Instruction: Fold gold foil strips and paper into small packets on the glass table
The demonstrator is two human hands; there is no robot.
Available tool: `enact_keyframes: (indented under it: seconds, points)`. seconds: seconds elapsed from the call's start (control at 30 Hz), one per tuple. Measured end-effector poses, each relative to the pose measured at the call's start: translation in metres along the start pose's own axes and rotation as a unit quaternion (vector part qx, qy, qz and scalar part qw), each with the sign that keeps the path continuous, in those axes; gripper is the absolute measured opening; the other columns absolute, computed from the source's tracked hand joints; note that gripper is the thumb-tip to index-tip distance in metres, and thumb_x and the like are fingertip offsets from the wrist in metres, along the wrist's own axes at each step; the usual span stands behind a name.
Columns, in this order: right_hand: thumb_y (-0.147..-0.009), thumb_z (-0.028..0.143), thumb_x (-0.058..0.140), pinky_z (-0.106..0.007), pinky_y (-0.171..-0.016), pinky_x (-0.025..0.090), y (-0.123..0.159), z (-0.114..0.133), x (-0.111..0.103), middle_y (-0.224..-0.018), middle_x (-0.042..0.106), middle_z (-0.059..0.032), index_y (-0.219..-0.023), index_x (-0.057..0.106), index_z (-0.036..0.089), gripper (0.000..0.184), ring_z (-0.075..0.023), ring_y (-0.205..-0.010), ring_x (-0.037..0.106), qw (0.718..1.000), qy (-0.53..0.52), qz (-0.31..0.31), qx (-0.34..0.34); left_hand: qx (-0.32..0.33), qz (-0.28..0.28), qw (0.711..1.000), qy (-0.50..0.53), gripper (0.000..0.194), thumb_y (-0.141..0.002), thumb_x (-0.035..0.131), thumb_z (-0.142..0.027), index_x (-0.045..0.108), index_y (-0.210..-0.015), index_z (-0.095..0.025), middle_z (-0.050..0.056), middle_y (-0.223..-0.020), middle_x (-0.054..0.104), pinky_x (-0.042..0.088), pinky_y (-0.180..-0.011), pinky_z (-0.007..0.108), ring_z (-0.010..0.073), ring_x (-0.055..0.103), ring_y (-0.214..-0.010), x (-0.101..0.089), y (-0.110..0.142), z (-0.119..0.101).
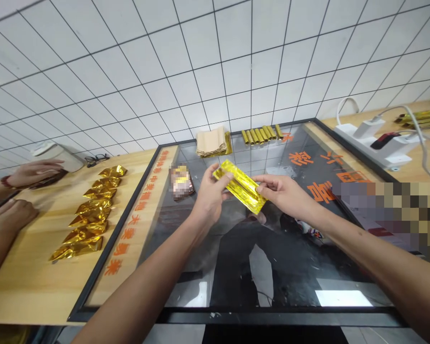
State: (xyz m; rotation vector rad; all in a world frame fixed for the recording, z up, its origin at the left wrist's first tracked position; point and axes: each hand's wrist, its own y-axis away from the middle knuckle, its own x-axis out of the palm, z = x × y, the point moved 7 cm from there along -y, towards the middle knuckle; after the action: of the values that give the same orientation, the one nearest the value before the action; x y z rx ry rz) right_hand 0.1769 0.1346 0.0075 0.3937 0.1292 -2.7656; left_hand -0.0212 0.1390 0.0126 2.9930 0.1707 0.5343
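Note:
Both my hands hold a flat strip of shiny gold foil paper [241, 187] above the dark glass table panel. My left hand [212, 191] grips its upper left end, the thumb lying on top. At its right end my right hand [281, 193] pinches the edge between thumb and fingers. The strip shows a lengthwise fold or raised band. Beyond it, a stack of tan and gold paper sheets [212, 142] lies near the wall. To the right of that stack, several rolled gold tubes [260, 135] lie side by side.
Several folded gold foil pieces [93, 206] line up on the wooden table at left, near another person's hands [32, 174]. A small pack [181, 184] lies on the glass. At right are a white power strip [376, 138] with cables and more gold strips [423, 117].

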Motion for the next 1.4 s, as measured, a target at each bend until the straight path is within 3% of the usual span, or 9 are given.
enact_keyframes:
  seconds: [0.1, 0.17, 0.3, 0.4, 0.5, 0.63, 0.9, 1.1, 1.4]
  points:
    - [-0.102, 0.039, 0.058, -0.042, -0.08, 0.065, -0.002, 0.0, -0.009, -0.1, 0.085, -0.0021, -0.136, 0.077, 0.027, 0.041, -0.0266, -0.084, 0.08, 0.996, 0.092, 0.017, -0.012, 0.041, -0.074, 0.993, -0.077, 0.054, -0.092, 0.075, -0.038, 0.053, -0.14, -0.025, 0.008, -0.115, 0.072, 0.059, -0.08, 0.03, 0.0206, 0.073, -0.101, -0.025, -0.011, -0.016]
    - [-0.101, 0.035, 0.057, -0.045, -0.09, 0.064, -0.003, 0.006, -0.014, -0.114, 0.085, -0.0032, -0.128, 0.081, 0.028, 0.037, -0.0291, -0.1, 0.08, 0.981, 0.186, 0.0, -0.057, 0.17, -0.094, 0.961, -0.198, 0.052, -0.094, 0.07, -0.028, 0.054, -0.143, -0.026, 0.009, -0.125, 0.071, 0.058, -0.095, 0.033, 0.021, 0.071, -0.114, -0.03, -0.01, -0.038]
    - [-0.102, 0.03, 0.053, -0.046, -0.1, 0.059, -0.007, 0.011, -0.015, -0.123, 0.083, -0.0066, -0.122, 0.084, 0.025, 0.037, -0.0301, -0.113, 0.077, 0.944, 0.306, -0.034, -0.117, 0.353, 0.096, 0.819, -0.441, 0.03, -0.103, 0.053, -0.022, 0.071, -0.128, -0.022, 0.011, -0.136, 0.074, 0.051, -0.117, 0.046, 0.0255, 0.067, -0.132, 0.012, 0.016, -0.037]
    - [-0.103, 0.027, 0.052, -0.044, -0.096, 0.06, -0.01, 0.009, -0.015, -0.114, 0.083, -0.0074, -0.122, 0.084, 0.025, 0.038, -0.0282, -0.106, 0.077, 0.935, 0.328, -0.044, -0.129, 0.372, 0.22, 0.714, -0.551, 0.038, -0.106, 0.045, -0.019, 0.069, -0.136, -0.02, 0.014, -0.155, 0.065, 0.043, -0.127, 0.052, 0.0289, 0.057, -0.148, 0.035, 0.033, -0.005]
    - [-0.104, 0.028, 0.051, -0.043, -0.097, 0.06, -0.009, 0.011, -0.02, -0.112, 0.081, -0.0103, -0.128, 0.081, 0.02, 0.039, -0.0281, -0.103, 0.076, 0.931, 0.333, -0.067, -0.134, 0.341, 0.25, 0.67, -0.61, 0.045, -0.109, 0.04, -0.021, 0.059, -0.149, -0.015, 0.017, -0.167, 0.051, 0.036, -0.132, 0.054, 0.0288, 0.045, -0.159, 0.038, 0.034, 0.02]
    - [-0.11, 0.034, 0.042, -0.05, -0.108, 0.057, 0.005, 0.028, -0.016, -0.14, 0.073, -0.0174, -0.147, 0.068, 0.013, 0.05, -0.0325, -0.125, 0.071, 0.911, 0.365, -0.108, -0.159, 0.303, 0.25, 0.66, -0.64, 0.048, -0.112, 0.036, -0.026, 0.054, -0.154, -0.013, 0.02, -0.17, 0.046, 0.032, -0.133, 0.056, 0.0299, 0.042, -0.161, 0.034, 0.03, 0.03]
    - [-0.112, 0.054, 0.039, -0.056, -0.134, 0.031, 0.042, 0.024, 0.053, -0.177, 0.031, -0.0203, -0.172, 0.032, 0.008, 0.076, -0.0335, -0.166, 0.029, 0.874, 0.459, 0.011, -0.159, 0.287, 0.287, 0.639, -0.653, 0.061, -0.106, 0.047, -0.034, 0.043, -0.163, -0.014, 0.02, -0.174, 0.04, 0.028, -0.134, 0.058, 0.0322, 0.031, -0.166, 0.033, 0.032, 0.036]
    - [-0.113, 0.058, 0.033, -0.053, -0.136, 0.025, 0.038, 0.007, 0.047, -0.176, 0.03, -0.0233, -0.169, 0.036, 0.001, 0.079, -0.0333, -0.166, 0.028, 0.856, 0.503, 0.01, -0.123, 0.259, 0.254, 0.626, -0.69, 0.055, -0.114, 0.03, -0.03, 0.043, -0.165, -0.015, 0.015, -0.176, 0.038, 0.027, -0.136, 0.052, 0.0266, 0.033, -0.166, 0.031, 0.031, 0.034]
    - [-0.113, 0.055, 0.034, -0.052, -0.136, 0.024, 0.037, 0.006, 0.044, -0.175, 0.031, -0.0236, -0.166, 0.04, -0.001, 0.077, -0.0343, -0.166, 0.027, 0.836, 0.538, 0.018, -0.107, 0.267, 0.241, 0.613, -0.703, 0.053, -0.113, 0.033, -0.028, 0.048, -0.162, -0.016, 0.012, -0.176, 0.039, 0.03, -0.135, 0.052, 0.0277, 0.034, -0.165, 0.027, 0.031, 0.033]
